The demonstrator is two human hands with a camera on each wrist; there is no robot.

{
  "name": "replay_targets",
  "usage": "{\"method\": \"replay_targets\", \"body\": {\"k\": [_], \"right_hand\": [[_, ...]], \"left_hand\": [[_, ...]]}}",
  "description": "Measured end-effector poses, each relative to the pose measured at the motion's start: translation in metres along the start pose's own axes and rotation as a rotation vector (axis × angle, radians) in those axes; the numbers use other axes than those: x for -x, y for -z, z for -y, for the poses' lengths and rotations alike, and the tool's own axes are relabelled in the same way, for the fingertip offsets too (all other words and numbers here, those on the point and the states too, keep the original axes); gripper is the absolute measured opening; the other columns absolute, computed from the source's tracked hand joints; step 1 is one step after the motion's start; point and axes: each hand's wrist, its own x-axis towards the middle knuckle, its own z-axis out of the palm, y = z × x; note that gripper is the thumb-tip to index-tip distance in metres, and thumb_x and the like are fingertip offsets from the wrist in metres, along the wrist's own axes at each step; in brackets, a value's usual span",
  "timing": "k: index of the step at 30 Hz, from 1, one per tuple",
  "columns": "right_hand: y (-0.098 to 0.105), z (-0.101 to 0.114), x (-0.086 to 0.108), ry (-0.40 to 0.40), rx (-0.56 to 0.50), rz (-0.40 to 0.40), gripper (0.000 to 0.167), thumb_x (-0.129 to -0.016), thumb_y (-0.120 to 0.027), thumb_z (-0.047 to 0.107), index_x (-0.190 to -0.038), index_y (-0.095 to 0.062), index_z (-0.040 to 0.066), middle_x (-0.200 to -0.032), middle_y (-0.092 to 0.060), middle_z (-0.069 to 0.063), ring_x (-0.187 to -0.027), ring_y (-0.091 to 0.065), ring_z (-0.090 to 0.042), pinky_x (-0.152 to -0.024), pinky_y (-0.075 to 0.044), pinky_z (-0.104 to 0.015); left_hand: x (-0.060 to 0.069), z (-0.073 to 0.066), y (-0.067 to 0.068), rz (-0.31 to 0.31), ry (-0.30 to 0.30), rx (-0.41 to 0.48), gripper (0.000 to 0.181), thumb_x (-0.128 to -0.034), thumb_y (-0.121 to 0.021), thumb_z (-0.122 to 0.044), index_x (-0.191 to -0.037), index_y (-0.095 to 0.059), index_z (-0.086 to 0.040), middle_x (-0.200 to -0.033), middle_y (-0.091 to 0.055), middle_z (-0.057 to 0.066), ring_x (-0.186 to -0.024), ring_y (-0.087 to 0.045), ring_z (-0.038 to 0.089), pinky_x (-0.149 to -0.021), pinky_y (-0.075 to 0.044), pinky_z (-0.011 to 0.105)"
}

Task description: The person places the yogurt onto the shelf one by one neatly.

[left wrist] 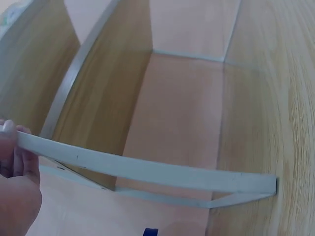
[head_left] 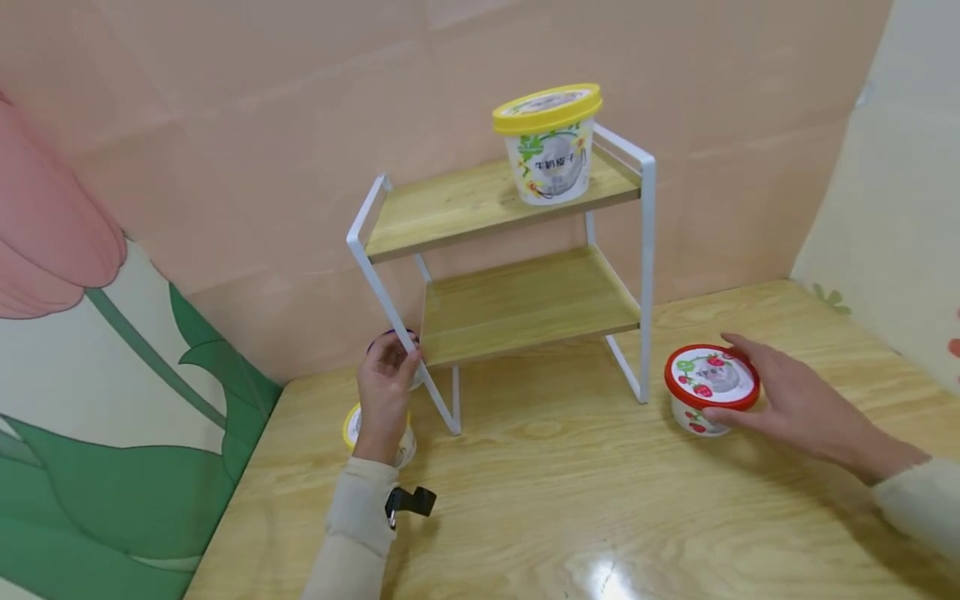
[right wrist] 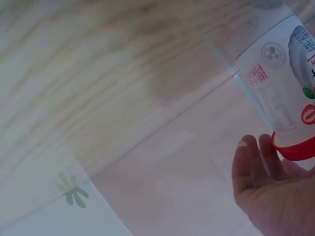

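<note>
A small two-tier wooden shelf with a white metal frame (head_left: pixel 495 329) stands on the table, and my left hand (head_left: pixel 386 387) grips its left front leg. In the left wrist view, the fingers (left wrist: pixel 19 157) curl round the white bar. On the right, my right hand (head_left: pixel 802 408) holds a red-lidded tub (head_left: pixel 712 387) by its lid, thumb at the near side and fingers at the far side. The right wrist view shows the white side of that red-lidded tub (right wrist: pixel 280 83) above the curled fingers. A yellow-lidded tub (head_left: pixel 553 158) sits on the top tier's right side.
Behind my left hand and wrist stand a second yellow-lidded tub (head_left: pixel 406 448) and a purple-lidded tub (head_left: pixel 415 379), both partly hidden. A pinkish wall (head_left: pixel 262 167) rises behind the shelf. The wooden table (head_left: pixel 540 483) extends in front of it.
</note>
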Motion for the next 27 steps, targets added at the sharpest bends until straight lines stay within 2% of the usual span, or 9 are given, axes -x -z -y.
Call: {"method": "replay_targets", "body": {"k": [2,3,5,7,9,12,15,20,27], "right_hand": [[-0.001,-0.001,0.000,0.019,0.016,-0.012,0.107,-0.068,-0.090,0.043,-0.151,-0.033,0.006,-0.136,-0.051,-0.021,-0.120,-0.048,-0.042,-0.091,-0.043,-0.062],[-0.001,-0.002,0.000,0.029,0.014,-0.017,0.106,-0.068,-0.090,0.042,-0.150,-0.034,0.006,-0.137,-0.051,-0.020,-0.121,-0.047,-0.041,-0.098,-0.043,-0.056],[0.000,-0.005,0.000,0.045,-0.006,-0.023,0.102,-0.068,-0.091,0.039,-0.147,-0.037,0.006,-0.137,-0.050,-0.017,-0.121,-0.047,-0.036,-0.108,-0.040,-0.033],[0.001,-0.010,-0.001,0.054,-0.031,-0.018,0.098,-0.068,-0.091,0.035,-0.145,-0.039,0.006,-0.137,-0.050,-0.015,-0.119,-0.046,-0.027,-0.102,-0.029,-0.008],[0.002,-0.014,-0.002,0.056,-0.057,0.004,0.096,-0.068,-0.092,0.033,-0.144,-0.040,0.007,-0.137,-0.049,-0.013,-0.118,-0.043,-0.016,-0.088,-0.022,0.003],[0.004,-0.019,-0.003,0.050,-0.075,0.049,0.097,-0.068,-0.092,0.031,-0.147,-0.038,0.010,-0.136,-0.048,-0.010,-0.113,-0.038,0.000,-0.083,-0.029,-0.005],[0.004,-0.022,-0.004,0.056,-0.100,0.076,0.100,-0.068,-0.092,0.029,-0.149,-0.036,0.012,-0.136,-0.049,-0.007,-0.113,-0.033,0.009,-0.082,-0.031,-0.009],[0.004,-0.025,-0.005,0.073,-0.112,0.091,0.099,-0.067,-0.092,0.028,-0.148,-0.038,0.013,-0.135,-0.051,-0.005,-0.116,-0.032,0.009,-0.083,-0.031,-0.007],[0.004,-0.021,-0.006,0.063,-0.048,0.108,0.095,-0.067,-0.092,0.035,-0.146,-0.043,0.016,-0.132,-0.055,0.000,-0.114,-0.033,0.011,-0.084,-0.044,-0.024]], "left_hand": [[0.001,0.000,0.000,-0.014,0.003,0.023,0.032,-0.0876,-0.063,0.014,-0.099,-0.068,-0.015,-0.098,-0.066,-0.003,-0.093,-0.064,0.013,-0.081,-0.057,0.019],[0.000,-0.001,0.000,-0.023,0.006,0.032,0.032,-0.0871,-0.064,0.014,-0.097,-0.068,-0.015,-0.097,-0.066,-0.003,-0.092,-0.064,0.013,-0.081,-0.057,0.019],[0.000,-0.001,-0.001,-0.041,0.011,0.039,0.030,-0.0860,-0.065,0.015,-0.094,-0.069,-0.013,-0.095,-0.067,-0.004,-0.091,-0.065,0.013,-0.080,-0.058,0.020],[-0.001,-0.002,-0.002,-0.064,0.018,0.038,0.027,-0.0849,-0.065,0.016,-0.090,-0.068,-0.010,-0.092,-0.067,-0.004,-0.089,-0.065,0.013,-0.079,-0.058,0.021],[-0.001,-0.002,-0.002,-0.086,0.035,0.032,0.027,-0.0844,-0.064,0.018,-0.087,-0.067,-0.009,-0.090,-0.068,-0.004,-0.087,-0.066,0.013,-0.079,-0.059,0.022],[-0.002,-0.003,-0.002,-0.107,0.068,0.013,0.029,-0.0839,-0.064,0.019,-0.084,-0.065,-0.010,-0.088,-0.069,-0.003,-0.084,-0.067,0.012,-0.077,-0.059,0.021],[-0.003,-0.005,-0.001,-0.101,0.093,-0.017,0.032,-0.0831,-0.064,0.020,-0.082,-0.064,-0.012,-0.087,-0.069,-0.004,-0.083,-0.068,0.011,-0.076,-0.059,0.020],[-0.006,-0.009,-0.001,-0.077,0.116,-0.048,0.035,-0.0821,-0.064,0.021,-0.079,-0.062,-0.014,-0.083,-0.069,-0.005,-0.084,-0.068,0.010,-0.076,-0.058,0.020],[-0.006,-0.011,-0.001,-0.080,0.137,-0.061,0.036,-0.0826,-0.063,0.023,-0.078,-0.059,-0.013,-0.084,-0.069,-0.004,-0.084,-0.068,0.010,-0.076,-0.058,0.019]]}}
